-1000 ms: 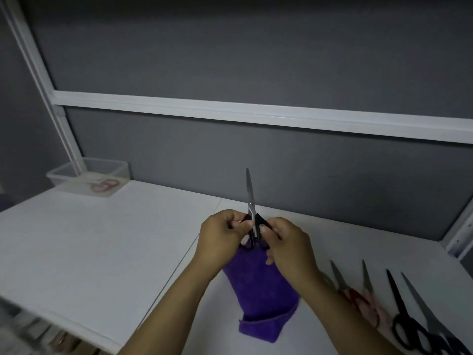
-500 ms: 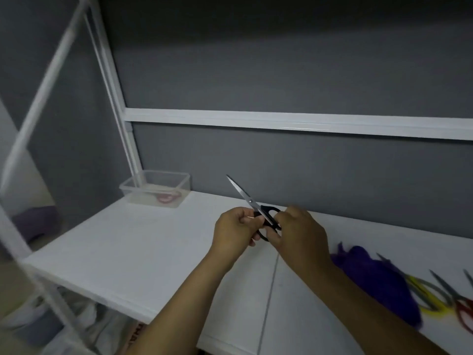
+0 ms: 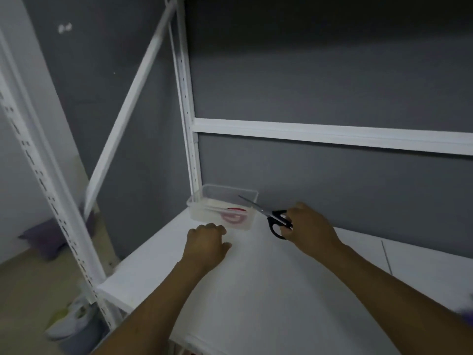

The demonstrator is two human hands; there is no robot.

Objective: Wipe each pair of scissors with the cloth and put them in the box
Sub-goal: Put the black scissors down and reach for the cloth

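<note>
At the far left corner of the white worktop (image 3: 256, 290), a clear box (image 3: 198, 208) held red-handled scissors (image 3: 234, 217), the right hand (image 3: 309, 228) gripped black-handled scissors (image 3: 275, 219) beside its rim, and the left hand (image 3: 206, 243) sat nearby, fingers clenched, empty.

Both my forearms are bare and reach forward from the lower edge. My left hand (image 3: 206, 242) lies back up, fingers curled under in a loose fist, thumb on the inner side, holding nothing. I cannot tell whether it touches the surface below. My right hand (image 3: 309, 226) is a little further forward, back up, and grips the scissors (image 3: 271, 216) by the handles, blades pointing left and away from me. The hands are apart. The fingertips of both are hidden.
</note>
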